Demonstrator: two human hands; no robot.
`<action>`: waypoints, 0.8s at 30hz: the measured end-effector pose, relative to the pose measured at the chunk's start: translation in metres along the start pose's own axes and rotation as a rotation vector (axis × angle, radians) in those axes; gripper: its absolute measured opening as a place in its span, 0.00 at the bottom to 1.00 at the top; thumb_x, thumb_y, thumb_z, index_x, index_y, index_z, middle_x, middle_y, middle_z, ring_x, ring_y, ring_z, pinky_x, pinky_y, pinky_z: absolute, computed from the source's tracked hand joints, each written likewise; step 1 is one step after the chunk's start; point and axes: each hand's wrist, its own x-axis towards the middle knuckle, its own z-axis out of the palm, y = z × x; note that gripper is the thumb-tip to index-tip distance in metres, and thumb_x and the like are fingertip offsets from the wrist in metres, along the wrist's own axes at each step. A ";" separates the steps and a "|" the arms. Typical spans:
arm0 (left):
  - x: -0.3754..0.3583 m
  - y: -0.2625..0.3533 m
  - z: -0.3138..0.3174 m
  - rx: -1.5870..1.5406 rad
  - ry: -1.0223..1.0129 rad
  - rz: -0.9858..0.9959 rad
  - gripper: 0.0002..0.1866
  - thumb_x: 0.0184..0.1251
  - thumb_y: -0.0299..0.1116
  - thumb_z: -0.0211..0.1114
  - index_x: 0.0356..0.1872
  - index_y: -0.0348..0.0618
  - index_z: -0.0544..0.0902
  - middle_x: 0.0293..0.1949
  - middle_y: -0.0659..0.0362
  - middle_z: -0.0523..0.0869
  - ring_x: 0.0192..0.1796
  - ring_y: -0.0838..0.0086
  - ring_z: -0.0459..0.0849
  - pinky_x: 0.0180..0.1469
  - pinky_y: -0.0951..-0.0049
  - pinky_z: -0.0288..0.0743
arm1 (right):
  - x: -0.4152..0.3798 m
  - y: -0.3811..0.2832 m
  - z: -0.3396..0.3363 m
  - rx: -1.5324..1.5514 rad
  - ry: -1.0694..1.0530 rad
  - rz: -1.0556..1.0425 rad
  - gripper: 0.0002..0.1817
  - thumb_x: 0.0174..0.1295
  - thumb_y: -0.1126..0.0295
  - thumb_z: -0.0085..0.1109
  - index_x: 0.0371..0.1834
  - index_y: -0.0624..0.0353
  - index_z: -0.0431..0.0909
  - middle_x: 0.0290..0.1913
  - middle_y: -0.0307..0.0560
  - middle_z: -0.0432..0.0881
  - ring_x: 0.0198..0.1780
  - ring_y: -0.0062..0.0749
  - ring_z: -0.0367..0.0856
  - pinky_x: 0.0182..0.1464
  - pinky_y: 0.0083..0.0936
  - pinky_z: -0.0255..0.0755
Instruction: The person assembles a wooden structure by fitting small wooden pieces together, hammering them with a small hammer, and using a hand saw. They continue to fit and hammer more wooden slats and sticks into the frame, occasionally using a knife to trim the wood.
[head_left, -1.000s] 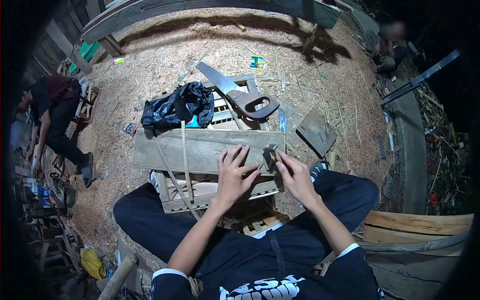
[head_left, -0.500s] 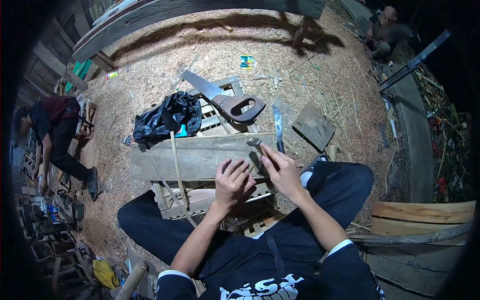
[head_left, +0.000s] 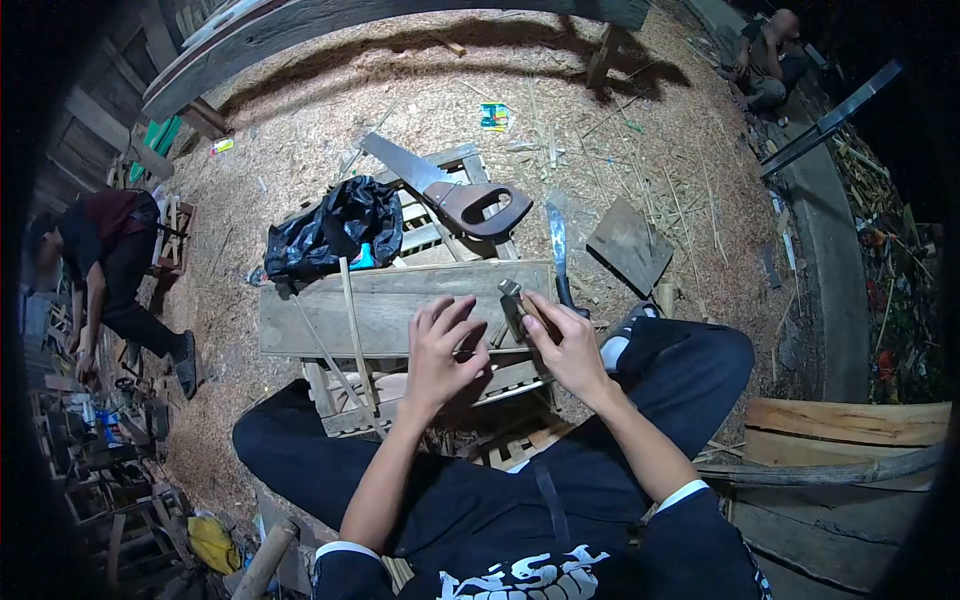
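Note:
My right hand (head_left: pixel 568 350) is closed around the short wooden handle of a small hammer (head_left: pixel 511 289), whose metal head points up and to the left. My left hand (head_left: pixel 440 350) is raised over the front edge of a wooden plank (head_left: pixel 310 320), fingers apart and slightly bent, holding nothing. The plank lies across a slatted wooden frame between my legs. Two thin wooden strips (head_left: pixel 354 325) lean across it on the left. Part of the hammer handle is hidden by my right fingers.
Beyond the plank lie a handsaw (head_left: pixel 484 209) and a black plastic bag (head_left: pixel 330 235). A knife (head_left: pixel 557 240) and a square board (head_left: pixel 630 246) are to the right, on the shavings-covered ground. One person (head_left: pixel 110 270) bends at left; another person (head_left: pixel 765 60) sits at the far right.
My left hand has moved left and slightly up, its fingers spreading wider. The hammer has turned a little in my right hand, which stays in nearly the same place.

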 end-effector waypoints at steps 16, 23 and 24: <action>0.006 -0.007 -0.007 0.026 -0.086 0.055 0.14 0.62 0.37 0.77 0.49 0.52 0.95 0.63 0.65 0.91 0.66 0.61 0.82 0.71 0.49 0.62 | 0.001 0.009 0.009 0.020 0.039 0.005 0.20 0.77 0.65 0.64 0.67 0.63 0.83 0.57 0.64 0.89 0.57 0.56 0.89 0.60 0.39 0.80; 0.004 0.000 0.002 -0.010 -0.023 0.047 0.08 0.64 0.35 0.77 0.41 0.45 0.91 0.59 0.61 0.92 0.65 0.61 0.82 0.69 0.50 0.64 | 0.001 0.008 0.009 0.005 0.016 0.014 0.21 0.77 0.64 0.64 0.67 0.63 0.83 0.58 0.63 0.89 0.59 0.53 0.89 0.62 0.38 0.79; 0.005 0.000 0.002 -0.024 -0.016 0.054 0.08 0.63 0.34 0.77 0.40 0.44 0.91 0.59 0.61 0.92 0.64 0.61 0.83 0.68 0.49 0.64 | 0.001 0.008 0.008 -0.001 0.014 0.014 0.21 0.77 0.65 0.64 0.67 0.64 0.83 0.59 0.63 0.89 0.60 0.49 0.90 0.64 0.37 0.79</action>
